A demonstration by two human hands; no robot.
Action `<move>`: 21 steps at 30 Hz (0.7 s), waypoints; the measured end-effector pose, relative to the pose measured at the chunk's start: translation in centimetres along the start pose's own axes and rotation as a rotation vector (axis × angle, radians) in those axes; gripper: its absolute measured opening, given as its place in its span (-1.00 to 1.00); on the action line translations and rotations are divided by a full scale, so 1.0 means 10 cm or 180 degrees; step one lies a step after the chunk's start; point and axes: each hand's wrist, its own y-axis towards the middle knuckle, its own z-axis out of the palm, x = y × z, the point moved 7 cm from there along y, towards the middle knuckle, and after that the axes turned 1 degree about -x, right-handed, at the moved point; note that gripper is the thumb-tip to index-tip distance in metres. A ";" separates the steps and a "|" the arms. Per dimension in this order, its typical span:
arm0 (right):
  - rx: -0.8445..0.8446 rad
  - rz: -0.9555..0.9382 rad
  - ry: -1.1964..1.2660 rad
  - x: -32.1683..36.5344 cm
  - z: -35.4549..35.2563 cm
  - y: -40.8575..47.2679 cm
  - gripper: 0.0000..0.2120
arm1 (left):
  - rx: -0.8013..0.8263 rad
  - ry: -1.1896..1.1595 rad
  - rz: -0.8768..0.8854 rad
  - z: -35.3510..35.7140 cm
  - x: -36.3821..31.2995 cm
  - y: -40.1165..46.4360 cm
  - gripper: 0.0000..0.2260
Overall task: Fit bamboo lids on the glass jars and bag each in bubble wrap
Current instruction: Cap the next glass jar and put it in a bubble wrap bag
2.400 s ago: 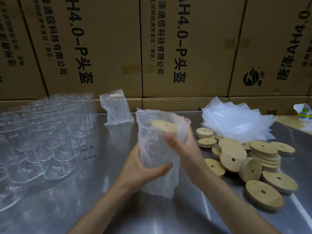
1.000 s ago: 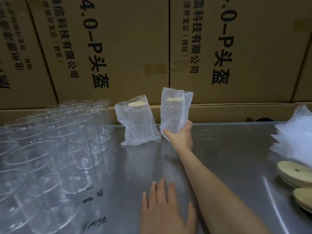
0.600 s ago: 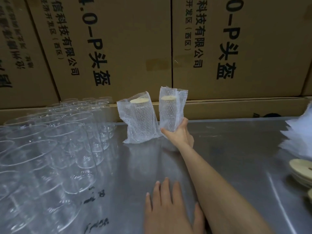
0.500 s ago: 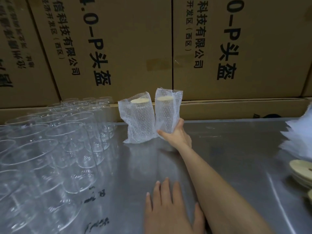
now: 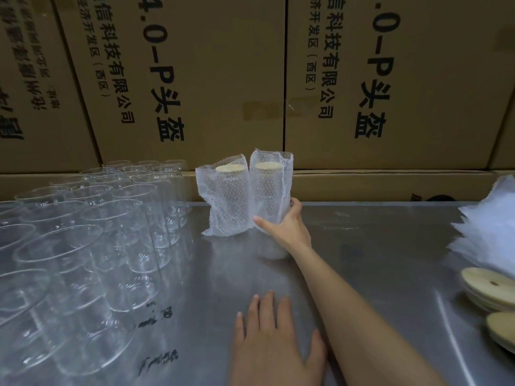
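Two lidded glass jars stand in bubble-wrap bags at the back of the steel table [image 5: 362, 246]. My right hand [image 5: 287, 227] grips the base of the right bagged jar [image 5: 269, 188], which touches the left bagged jar [image 5: 227, 196]. Each shows a bamboo lid at its top. My left hand [image 5: 267, 344] lies flat on the table near the front, fingers straight, holding nothing. Several bare glass jars [image 5: 83, 246] crowd the left side. Loose bamboo lids [image 5: 490, 288] lie at the right edge, beside a pile of bubble-wrap bags [image 5: 490, 227].
Tall cardboard boxes [image 5: 195, 79] with printed characters form a wall right behind the table. A low cardboard ledge [image 5: 376, 185] runs along the table's back edge.
My right hand carried the newly bagged jar to the back and slid it left until it touches the first bagged jar. My left hand went down flat on the table and stayed there.
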 end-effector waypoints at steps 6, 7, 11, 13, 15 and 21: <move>-0.0154 0.0012 0.0208 -0.04 -0.19 -0.39 0.02 | 0.0475 -0.0191 -0.0032 0.13 0.04 -0.04 -0.35; -0.0158 0.0019 0.0214 -0.05 -0.23 -0.49 -0.01 | 0.0493 -0.0203 -0.0021 0.16 0.05 -0.05 -0.41; -0.0188 -0.0020 0.0142 -0.08 -0.44 -0.98 -0.16 | 0.0295 -0.0202 0.0024 0.06 0.03 -0.06 -0.52; -0.0183 0.0001 0.0092 -0.09 -0.55 -1.23 -0.24 | 0.0223 -0.0286 0.0059 0.00 -0.01 -0.08 -0.61; -0.0169 0.0025 0.0018 -0.09 -0.67 -1.49 -0.36 | 0.0058 -0.0300 0.0110 -0.10 -0.06 -0.14 -0.72; 0.0175 -0.0104 -0.0445 -0.04 -0.89 -2.22 -0.93 | -0.0352 -0.0212 0.0255 -0.32 -0.19 -0.43 -0.82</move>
